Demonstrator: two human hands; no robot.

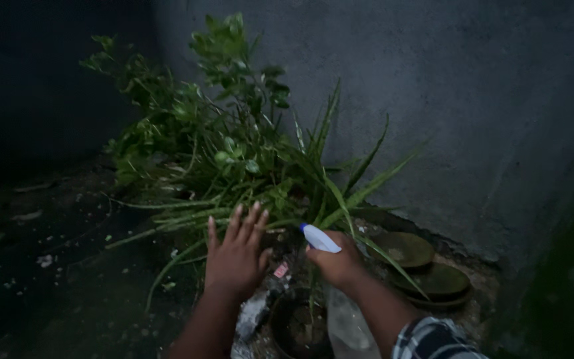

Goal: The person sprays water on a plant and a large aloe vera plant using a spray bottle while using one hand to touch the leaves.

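The spray bottle (321, 239) sits in the right hand (337, 264), low and slightly right of centre in the head view. Only its white head with a blue tip at the nozzle shows clearly; the nozzle points up and to the left, toward the plants. The bottle's clear body hangs below the hand and is dim and hard to make out. The right hand is closed around the neck of the bottle, fingers wrapped over the top. A plaid sleeve (433, 339) covers the right forearm at the bottom edge.

The left hand (235, 256) is just beside the bottle, to its left, without touching it. It is open wide, fingers spread and pointing up, palm facing the leaves, holding nothing. The fingertips lie at or close to the long leaves; contact cannot be confirmed.

Directly beyond both hands stands a spiky plant (330, 183) with long, narrow green leaves that fan outward. Behind it and to the left rises a leafy shrub (187, 113) with small rounded leaves.

Below the hands sits a dark round pot (297, 329). To the right, near the wall, round shallow dishes (433, 279) lie overlapping on the ground (68, 279), which is dark and littered with small scraps. A grey wall (486, 100) backs the whole scene.
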